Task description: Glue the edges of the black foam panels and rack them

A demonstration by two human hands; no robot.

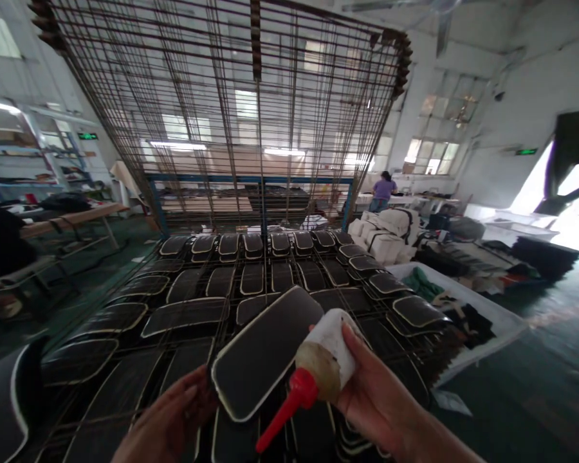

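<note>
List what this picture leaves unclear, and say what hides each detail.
Head view: most fingers of the right hand, behind the red-nozzled white bottle.
Head view: whether the left hand grips the black, rounded, pale-edged panel, whose face hides the underside.
Head view: the rest of the dark, pale-edged piece at lower left, cut off by the edge.
Head view: any lettering on the rightmost green wall sign, too small.

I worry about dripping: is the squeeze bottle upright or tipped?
Tipped: the squeeze bottle, in the right hand, points its red nozzle downward.
</note>
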